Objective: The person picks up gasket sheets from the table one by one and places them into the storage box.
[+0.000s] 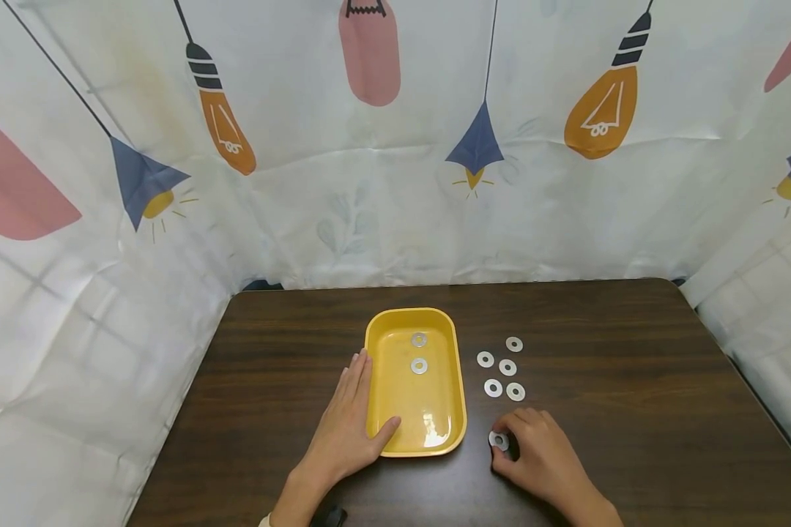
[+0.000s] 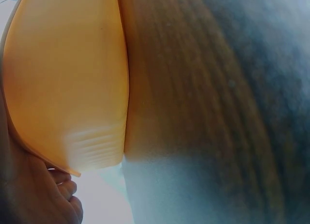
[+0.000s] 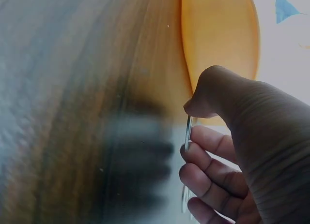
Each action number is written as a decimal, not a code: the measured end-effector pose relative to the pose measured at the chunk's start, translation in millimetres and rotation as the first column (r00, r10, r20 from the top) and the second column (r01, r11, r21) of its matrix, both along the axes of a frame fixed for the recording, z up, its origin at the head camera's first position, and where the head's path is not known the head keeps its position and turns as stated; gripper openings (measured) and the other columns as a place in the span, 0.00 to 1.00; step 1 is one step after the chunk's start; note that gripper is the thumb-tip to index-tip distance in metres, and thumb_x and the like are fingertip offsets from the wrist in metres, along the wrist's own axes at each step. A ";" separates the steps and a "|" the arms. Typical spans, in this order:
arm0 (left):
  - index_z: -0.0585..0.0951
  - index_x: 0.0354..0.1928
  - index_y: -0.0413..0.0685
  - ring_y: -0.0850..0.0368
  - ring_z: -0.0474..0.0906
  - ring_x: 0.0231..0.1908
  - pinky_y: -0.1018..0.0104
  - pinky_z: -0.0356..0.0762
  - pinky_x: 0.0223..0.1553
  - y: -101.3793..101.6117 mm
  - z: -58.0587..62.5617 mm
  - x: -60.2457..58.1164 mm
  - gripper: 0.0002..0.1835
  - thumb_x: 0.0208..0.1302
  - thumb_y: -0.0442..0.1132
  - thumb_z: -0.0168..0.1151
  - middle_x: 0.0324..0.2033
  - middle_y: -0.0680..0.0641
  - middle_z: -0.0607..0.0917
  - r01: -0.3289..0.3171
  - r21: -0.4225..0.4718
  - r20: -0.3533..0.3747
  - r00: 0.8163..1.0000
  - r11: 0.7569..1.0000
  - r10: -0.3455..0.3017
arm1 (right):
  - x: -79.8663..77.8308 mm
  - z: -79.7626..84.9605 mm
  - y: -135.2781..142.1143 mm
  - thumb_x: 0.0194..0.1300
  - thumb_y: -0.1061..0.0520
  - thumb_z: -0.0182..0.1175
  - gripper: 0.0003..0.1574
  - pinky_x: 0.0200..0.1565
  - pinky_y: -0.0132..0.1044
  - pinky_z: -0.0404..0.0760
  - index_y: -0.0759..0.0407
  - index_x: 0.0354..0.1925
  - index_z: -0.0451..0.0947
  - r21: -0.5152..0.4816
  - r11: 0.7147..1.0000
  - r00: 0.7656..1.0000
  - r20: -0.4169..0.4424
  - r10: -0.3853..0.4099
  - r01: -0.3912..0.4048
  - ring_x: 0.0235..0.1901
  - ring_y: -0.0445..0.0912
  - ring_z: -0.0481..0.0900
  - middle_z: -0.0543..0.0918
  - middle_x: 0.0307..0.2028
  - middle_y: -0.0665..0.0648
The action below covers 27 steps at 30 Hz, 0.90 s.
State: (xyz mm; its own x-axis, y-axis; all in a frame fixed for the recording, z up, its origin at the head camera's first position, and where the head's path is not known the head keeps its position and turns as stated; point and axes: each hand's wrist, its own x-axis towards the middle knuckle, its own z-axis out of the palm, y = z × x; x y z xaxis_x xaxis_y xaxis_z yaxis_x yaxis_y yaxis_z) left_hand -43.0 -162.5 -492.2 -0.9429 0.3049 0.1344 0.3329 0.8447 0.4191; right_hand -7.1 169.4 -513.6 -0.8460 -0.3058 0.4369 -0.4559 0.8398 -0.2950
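Note:
A yellow tray (image 1: 417, 417) lies lengthwise on the table, with two flat metal washers inside, a farther one (image 1: 413, 341) and a nearer one (image 1: 414, 368). My left hand (image 1: 344, 432) rests along the tray's left side, fingers extended at the wall and thumb over the near-left rim. Right of the tray, my right hand (image 1: 537, 450) pinches a washer (image 1: 493, 441) at its edge between thumb and fingers. In the right wrist view that washer (image 3: 188, 132) is seen edge-on, upright between thumb and fingertips. Several more washers (image 1: 493, 389) lie flat beyond the right hand.
The dark wood-grain table (image 1: 633, 380) extends to both sides. A white curtain (image 1: 409, 212) printed with lamps and bulbs hangs behind it and at its sides. A small black object (image 1: 335, 517) shows at the bottom edge beside the left wrist.

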 end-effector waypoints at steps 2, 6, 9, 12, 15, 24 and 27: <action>0.48 0.86 0.42 0.51 0.44 0.87 0.53 0.47 0.86 -0.3 0.4 0.3 0.58 0.66 0.62 0.66 0.87 0.48 0.46 0.000 0.005 0.007 1.000 1.000 0.000 | -2.0 0.2 0.8 0.35 0.53 0.80 0.19 0.38 0.37 0.79 0.44 0.29 0.82 -0.002 1.000 1.000 -0.014 0.010 -0.010 0.32 0.34 0.77 0.82 0.28 0.38; 0.47 0.86 0.42 0.51 0.44 0.87 0.66 0.35 0.86 -0.1 0.9 0.3 0.58 0.66 0.62 0.66 0.87 0.48 0.46 0.003 0.016 0.017 1.000 1.000 -0.003 | -5.8 0.9 2.2 0.35 0.53 0.80 0.19 0.38 0.38 0.80 0.45 0.29 0.82 -0.002 1.000 0.999 -0.024 0.027 -0.027 0.33 0.35 0.78 0.82 0.28 0.39; 0.47 0.86 0.42 0.50 0.44 0.87 0.75 0.26 0.83 0.0 1.0 0.1 0.58 0.66 0.62 0.66 0.87 0.47 0.46 0.003 0.018 0.018 1.000 1.000 -0.003 | -8.3 2.9 2.1 0.37 0.53 0.80 0.19 0.39 0.39 0.81 0.45 0.29 0.82 0.000 1.000 0.999 -0.013 0.031 -0.031 0.33 0.35 0.78 0.83 0.28 0.38; 0.47 0.86 0.42 0.50 0.45 0.87 0.80 0.21 0.81 -0.3 0.7 0.4 0.58 0.66 0.62 0.66 0.87 0.47 0.46 0.001 0.018 0.015 1.000 1.000 -0.001 | -10.7 5.9 1.4 0.39 0.53 0.80 0.18 0.40 0.40 0.82 0.45 0.30 0.82 0.006 0.999 0.999 0.001 0.033 -0.033 0.34 0.35 0.79 0.83 0.28 0.39; 0.48 0.86 0.41 0.49 0.45 0.86 0.80 0.21 0.80 -0.9 0.0 0.9 0.58 0.65 0.61 0.67 0.87 0.47 0.46 0.000 0.021 0.009 1.000 1.000 0.000 | -13.5 9.1 1.4 0.40 0.53 0.80 0.18 0.41 0.40 0.83 0.45 0.31 0.83 0.015 0.999 0.999 0.004 0.041 -0.041 0.34 0.35 0.79 0.84 0.29 0.39; 0.49 0.85 0.41 0.50 0.44 0.87 0.79 0.21 0.81 -1.1 -1.6 2.2 0.58 0.66 0.62 0.66 0.87 0.46 0.47 0.003 0.024 0.012 1.000 1.000 -0.003 | -23.1 15.9 2.7 0.40 0.53 0.80 0.18 0.40 0.40 0.81 0.47 0.32 0.84 0.054 0.995 0.995 -0.059 0.084 -0.081 0.33 0.38 0.79 0.83 0.30 0.42; 0.50 0.85 0.41 0.50 0.45 0.87 0.79 0.23 0.81 -1.3 -0.4 1.8 0.57 0.66 0.62 0.66 0.87 0.46 0.48 0.001 0.025 0.001 1.000 1.000 -0.001 | -26.8 20.3 1.4 0.42 0.51 0.80 0.17 0.43 0.42 0.83 0.48 0.33 0.85 0.075 0.995 0.997 -0.035 0.072 -0.069 0.35 0.39 0.80 0.84 0.32 0.43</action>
